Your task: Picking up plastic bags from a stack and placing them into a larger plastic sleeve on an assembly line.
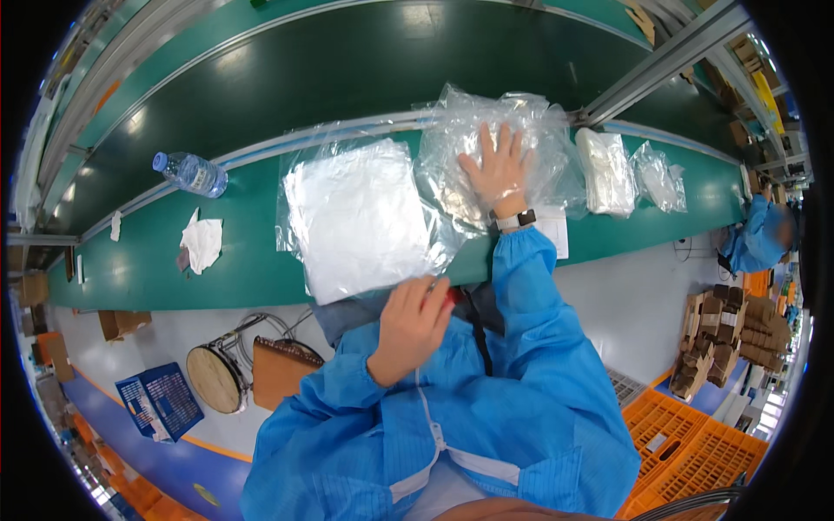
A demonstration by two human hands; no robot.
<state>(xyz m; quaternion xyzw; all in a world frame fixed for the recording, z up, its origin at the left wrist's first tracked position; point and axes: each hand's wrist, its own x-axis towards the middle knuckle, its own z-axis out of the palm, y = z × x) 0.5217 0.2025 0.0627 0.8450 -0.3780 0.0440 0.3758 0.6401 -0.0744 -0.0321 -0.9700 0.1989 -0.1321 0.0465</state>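
Note:
My right hand (pixel 499 171) lies spread and flat on a heap of clear plastic bags (pixel 452 122) at the back of the green bench. A watch with a light strap is on that wrist. Closer to my body, my left hand (pixel 410 328) is curled closed at the bench's front edge. A small red object (pixel 452 298) shows at its fingertips, mostly hidden, so its kind is unclear. Just beyond that hand is a neat stack of white, shiny plastic bags (pixel 358 213). White paper (pixel 552 230) sticks out beside my right wrist.
Folded plastic bags (pixel 606 174) and a smaller clear bundle (pixel 662 178) lie to the right. A water bottle (pixel 193 174) and a crumpled white cloth (pixel 203 241) are at left. A metal post (pixel 665 61) rises behind. Orange crates (pixel 686 447) and a round stool (pixel 215 379) stand below.

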